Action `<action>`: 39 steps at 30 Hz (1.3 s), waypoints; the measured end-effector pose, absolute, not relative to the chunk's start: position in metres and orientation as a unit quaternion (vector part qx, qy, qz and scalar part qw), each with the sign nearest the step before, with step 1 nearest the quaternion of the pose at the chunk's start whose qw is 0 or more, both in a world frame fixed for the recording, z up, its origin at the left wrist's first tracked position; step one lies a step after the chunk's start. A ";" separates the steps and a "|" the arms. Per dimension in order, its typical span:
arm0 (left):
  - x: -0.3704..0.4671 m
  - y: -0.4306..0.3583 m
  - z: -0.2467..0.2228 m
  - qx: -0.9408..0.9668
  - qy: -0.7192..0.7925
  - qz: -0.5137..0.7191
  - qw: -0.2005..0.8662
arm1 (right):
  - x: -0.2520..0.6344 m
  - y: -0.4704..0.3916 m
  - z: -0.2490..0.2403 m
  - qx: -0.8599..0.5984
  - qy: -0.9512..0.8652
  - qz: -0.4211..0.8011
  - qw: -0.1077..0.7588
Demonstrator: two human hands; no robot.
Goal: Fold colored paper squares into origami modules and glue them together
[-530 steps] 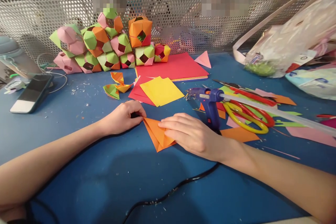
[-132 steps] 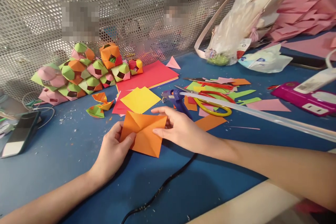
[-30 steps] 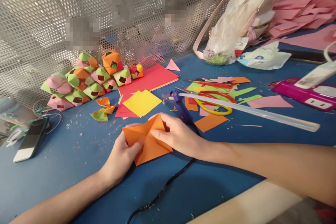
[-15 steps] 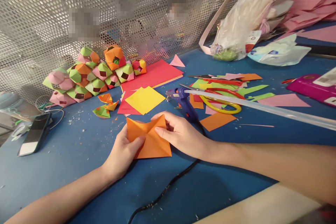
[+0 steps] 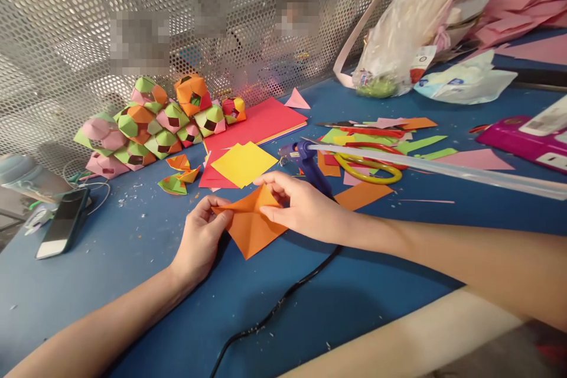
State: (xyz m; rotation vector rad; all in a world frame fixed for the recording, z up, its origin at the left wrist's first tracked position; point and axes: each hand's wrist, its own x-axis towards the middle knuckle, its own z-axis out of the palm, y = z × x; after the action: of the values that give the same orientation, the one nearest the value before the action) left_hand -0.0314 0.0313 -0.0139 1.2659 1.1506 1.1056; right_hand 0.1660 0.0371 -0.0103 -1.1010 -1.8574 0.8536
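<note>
A creased square of orange paper [image 5: 252,230] is held between my two hands, just above the blue table. My left hand [image 5: 201,236] pinches its left corner between thumb and fingers. My right hand [image 5: 305,207] grips the upper right part, thumb on the near face and fingers behind. One corner of the paper points down toward me. Just beyond lies yellow paper [image 5: 243,164] on red sheets [image 5: 266,118]. A blue glue gun [image 5: 310,168] with a long clear glue stick [image 5: 425,171] rests right behind my right hand.
Folded paper balls [image 5: 137,124] are piled at the back left, with small folded pieces [image 5: 179,174] before them. Scissors with yellow handles [image 5: 370,170] lie among paper scraps [image 5: 425,143]. A phone [image 5: 62,224] and cup [image 5: 33,177] stand left. A black cord [image 5: 283,301] crosses the front.
The orange paper has turned so that a corner now points toward me. My left hand has shifted from the paper's lower left face to its left corner; my right hand has kept its grip.
</note>
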 end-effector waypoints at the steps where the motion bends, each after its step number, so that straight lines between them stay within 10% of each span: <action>1: -0.031 0.031 -0.014 0.530 0.480 0.462 0.525 | 0.166 0.038 -0.013 -0.436 -0.736 0.327 0.401; 22: -0.027 0.027 -0.003 0.723 0.497 0.362 0.314 | 0.173 0.041 -0.019 -0.414 -0.764 0.262 0.420; 39: -0.023 0.027 -0.006 0.718 0.509 0.332 0.339 | 0.177 0.039 -0.025 -0.390 -0.771 0.283 0.417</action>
State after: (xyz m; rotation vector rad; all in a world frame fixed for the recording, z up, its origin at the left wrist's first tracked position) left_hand -0.0231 0.0269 -0.0063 1.8703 1.3257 0.8654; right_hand 0.1766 0.0393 -0.0245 -0.9784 -1.9339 0.7091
